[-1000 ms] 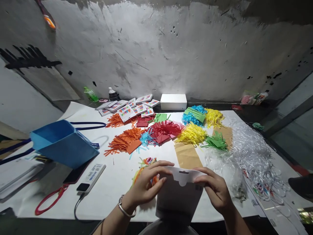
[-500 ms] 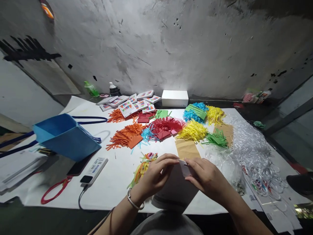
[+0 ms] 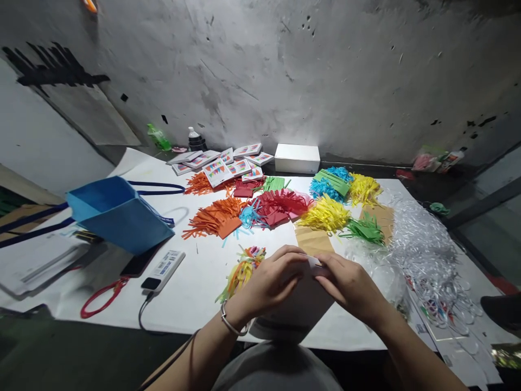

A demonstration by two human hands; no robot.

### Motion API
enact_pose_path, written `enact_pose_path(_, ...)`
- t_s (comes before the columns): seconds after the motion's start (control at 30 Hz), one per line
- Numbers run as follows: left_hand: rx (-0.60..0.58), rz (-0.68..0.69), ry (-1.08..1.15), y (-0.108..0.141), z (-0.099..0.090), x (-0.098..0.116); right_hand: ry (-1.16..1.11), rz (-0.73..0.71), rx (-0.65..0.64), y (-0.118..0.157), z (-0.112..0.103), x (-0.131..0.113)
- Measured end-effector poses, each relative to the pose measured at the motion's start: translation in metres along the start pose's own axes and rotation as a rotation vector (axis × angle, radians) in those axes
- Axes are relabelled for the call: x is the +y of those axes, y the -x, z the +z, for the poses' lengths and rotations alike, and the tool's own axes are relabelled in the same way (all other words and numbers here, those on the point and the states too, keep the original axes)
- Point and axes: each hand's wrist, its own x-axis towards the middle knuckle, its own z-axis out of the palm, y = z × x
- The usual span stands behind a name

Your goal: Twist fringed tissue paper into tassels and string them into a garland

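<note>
A tall white box-shaped package [image 3: 299, 304], which may be a bag or a carton, stands upright close to my body. The fingers of my left hand [image 3: 272, 279] are bent over its top edge, and a bracelet circles that wrist. At the same edge, on the right, my right hand [image 3: 345, 279] pinches the top flap between thumb and fingers. Just left of my left hand lies a multicoloured paper tassel bundle [image 3: 244, 269]. Beyond both hands is a piece of brown paper [image 3: 313, 240]. The package's inside is hidden from me.
Orange paper fringe [image 3: 215, 217], red fringe [image 3: 280, 206] and yellow fringe [image 3: 325, 213] lie across the white-covered table. On the left are a blue bag [image 3: 122, 222] and a white power bank [image 3: 165, 270]. Clear plastic strands [image 3: 423, 239] heap on the right. A white box [image 3: 297, 158] stands behind.
The view has shifted slightly. My right fingers have closed in on the package's top edge, and less of the white flap shows between my hands.
</note>
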Motion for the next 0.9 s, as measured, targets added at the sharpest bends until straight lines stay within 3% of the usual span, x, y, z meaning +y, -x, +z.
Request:
enact_pose_path(0.2,0.054,-0.019,-0.002,-0.004,0.008,-0.006,-0.066,0.184,-0.023,-0.005,0.003,-0.004)
enact_pose_path(0.37,0.031,-0.023,0.013,-0.008,0.006,-0.008,-0.201,0.093,-0.046,-0.005,-0.002,0.002)
enact_pose_path(0.67,-0.013,-0.044,-0.044,-0.02,0.004,-0.008,-0.01,0.069,0.064,-0.007,0.007,0.011)
enact_pose_path(0.9,-0.037,-0.044,-0.018,-0.024,0.0,-0.006,-0.027,0.051,0.023,-0.008,0.007,0.016)
